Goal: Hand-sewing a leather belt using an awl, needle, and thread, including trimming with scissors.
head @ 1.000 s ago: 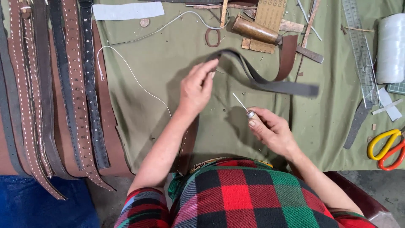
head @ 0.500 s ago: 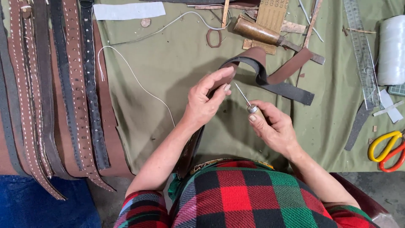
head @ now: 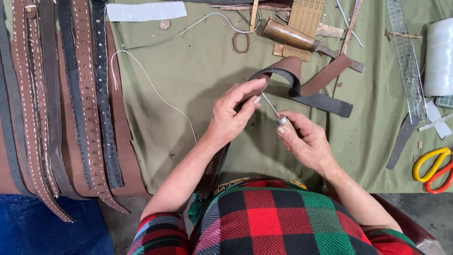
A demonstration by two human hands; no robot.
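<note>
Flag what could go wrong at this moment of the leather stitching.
The awl tip in the right hand points at the left hand's fingers pinching the belt strap; a slip could prick them. The strap's loop stands free, so it may twist and misplace the hole.

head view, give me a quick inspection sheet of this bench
surface: green cloth over the table
job's things: brown leather strap, curled, pinched in left hand; awl in right hand, tip at the strap
clutter: finished belts at left, wooden-handled tool, ruler, white thread spool, yellow and orange scissors
grippers: both hands closed on their items
cables: loose white cord
surroundings: blue patch below the belts
</note>
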